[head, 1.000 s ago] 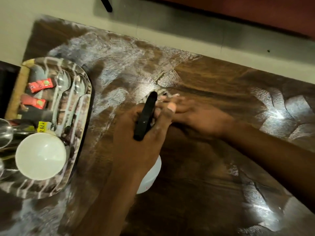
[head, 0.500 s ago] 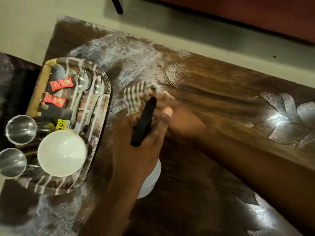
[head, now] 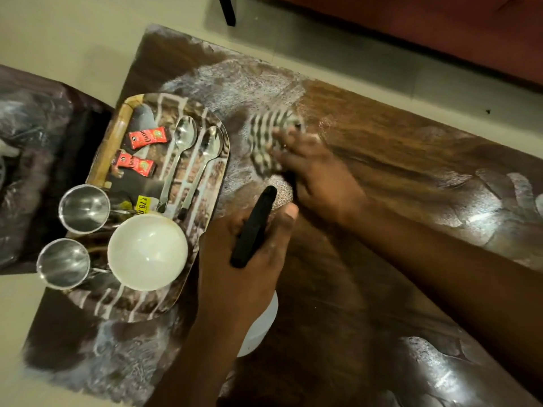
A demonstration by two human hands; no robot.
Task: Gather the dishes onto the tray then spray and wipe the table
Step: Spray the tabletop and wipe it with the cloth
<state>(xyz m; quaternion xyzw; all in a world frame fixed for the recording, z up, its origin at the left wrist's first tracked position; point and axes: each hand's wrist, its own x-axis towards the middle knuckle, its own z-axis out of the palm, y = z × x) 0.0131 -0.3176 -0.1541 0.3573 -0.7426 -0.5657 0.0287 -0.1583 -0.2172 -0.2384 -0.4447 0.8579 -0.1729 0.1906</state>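
Observation:
My left hand (head: pixel 235 259) grips a spray bottle (head: pixel 254 227) by its black trigger head; the white body (head: pixel 261 321) shows under my wrist. My right hand (head: pixel 311 168) presses flat on a checked cloth (head: pixel 267 133) on the wet wooden table (head: pixel 382 160), just right of the tray. The patterned tray (head: pixel 141 306) at the left holds a white bowl (head: pixel 147 251), two steel cups (head: pixel 83 208) (head: pixel 63 262), two spoons (head: pixel 182 148) (head: pixel 205 160) and two red sachets (head: pixel 147 138) (head: pixel 135 165).
Wet streaks cover the table's left half and patches at the right. A dark seat (head: pixel 35 160) stands left of the tray. Pale floor (head: pixel 73 39) lies beyond the table, with a black leg (head: pixel 227 10) and a reddish sofa edge (head: pixel 411 30) at the top.
My right hand has slid the cloth leftward across the table toward the tray. The left hand keeps its hold on the spray bottle. The view has shifted, bringing the tray further in.

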